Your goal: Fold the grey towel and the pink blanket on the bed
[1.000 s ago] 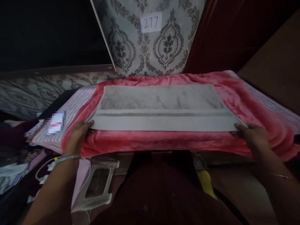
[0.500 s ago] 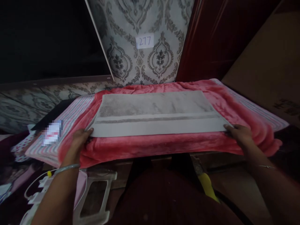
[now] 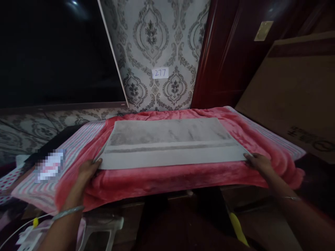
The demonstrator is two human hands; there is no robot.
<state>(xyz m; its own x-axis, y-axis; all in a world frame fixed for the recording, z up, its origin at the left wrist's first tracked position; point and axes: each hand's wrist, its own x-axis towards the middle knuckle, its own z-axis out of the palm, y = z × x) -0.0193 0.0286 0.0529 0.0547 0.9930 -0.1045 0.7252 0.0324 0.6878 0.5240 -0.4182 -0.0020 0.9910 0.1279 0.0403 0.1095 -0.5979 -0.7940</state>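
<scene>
A grey towel (image 3: pixel 164 134) with a smooth pale band along its front edge is laid out wide and folded on a pink plush blanket (image 3: pixel 167 176). My left hand (image 3: pixel 89 169) pinches the towel's front left corner, thumb on top and fingers hidden beneath. At the front right corner, my right hand (image 3: pixel 258 161) grips the towel in the same way. The front edge runs nearly straight between both hands. Under the blanket, a striped cloth (image 3: pixel 78 139) shows at the left and right ends.
A blurred-out packet (image 3: pixel 51 165) lies on the striped cloth at left. Behind stand a dark television (image 3: pixel 57 52) and a patterned wall with a "277" paper label (image 3: pixel 160 73). A large cardboard box (image 3: pixel 293 87) leans at right. Below left is a pale plastic stool (image 3: pixel 104 226).
My view has tilted up, so the towel and blanket sit lower in the picture. Both hands keep hold of the towel's front corners, and the towel looks much the same.
</scene>
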